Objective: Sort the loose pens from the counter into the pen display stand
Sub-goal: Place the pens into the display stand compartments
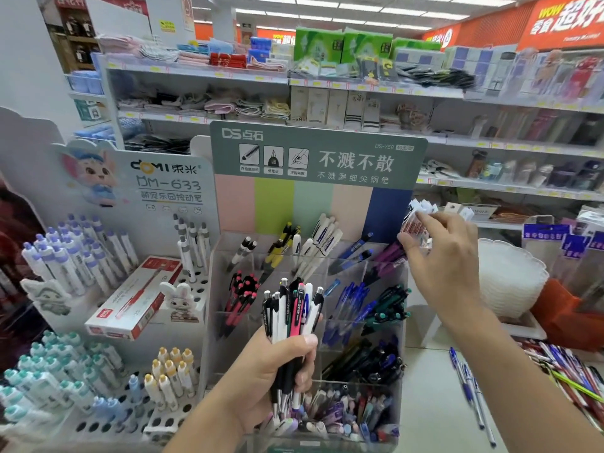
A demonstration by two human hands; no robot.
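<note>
Pens (292, 317) bunched upright in left hand (271, 371), fingers and thumb wrapped round the barrels; "AIHAO" legible on two clips. Held just in front of clear compartmented pen display stand (385, 325), already stocked by colour: pink and black, blue, teal, purple, white. Green header card (317, 155) above it marked "DS", "DS-758", "不溅不散". Right hand (441, 256) raised by the stand's top right corner, fingertips pinching a small red-and-white packet (415, 223). Neighbouring display (166, 184) printed "DOMI 東米", "DM-633". Red-and-white pen box (134, 299) lying across that display. Loose pens (470, 390) scattered on counter (431, 403) at right.
</note>
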